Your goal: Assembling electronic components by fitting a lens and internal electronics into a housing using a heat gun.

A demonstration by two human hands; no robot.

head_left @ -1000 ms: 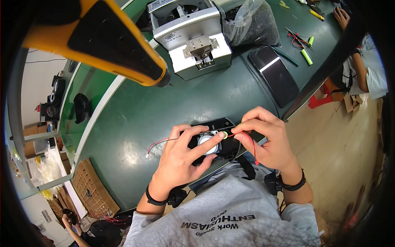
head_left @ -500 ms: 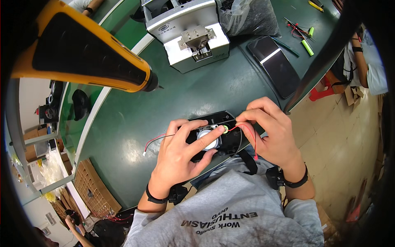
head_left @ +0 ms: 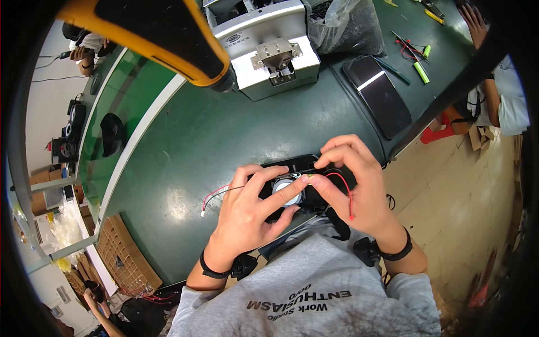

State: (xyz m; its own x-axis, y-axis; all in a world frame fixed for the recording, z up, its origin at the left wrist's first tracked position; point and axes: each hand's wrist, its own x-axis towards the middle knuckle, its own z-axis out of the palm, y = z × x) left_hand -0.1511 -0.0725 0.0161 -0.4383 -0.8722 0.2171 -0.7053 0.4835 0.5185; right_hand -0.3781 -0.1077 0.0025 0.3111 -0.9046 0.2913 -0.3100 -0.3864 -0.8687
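Observation:
A black plastic housing (head_left: 306,161) lies at the bench's near edge, partly hidden by both hands. My left hand (head_left: 244,210) grips it from the left, fingers over its top and thumb at its near side. Between that thumb and index finger shows a round white-faced part (head_left: 283,187). My left index fingertip meets my right thumb at a small green battery (head_left: 310,176), now mostly covered. My right hand (head_left: 359,188) is curled over the housing's right part, thumb on the battery. A red wire (head_left: 347,188) loops beside that thumb; a red-and-black lead (head_left: 212,195) sticks out left.
A yellow-and-black power screwdriver (head_left: 168,36) hangs at upper left. Behind the work stand a grey-white machine (head_left: 278,62) and a bag of dark bits (head_left: 351,28). A phone (head_left: 377,95) and green batteries (head_left: 421,72) with wires lie right. Other people are at the edges.
My right thumb has moved left onto the battery, covering most of its green end. My left hand keeps its grip on the housing. The screwdriver appears higher and farther right as the view shifts.

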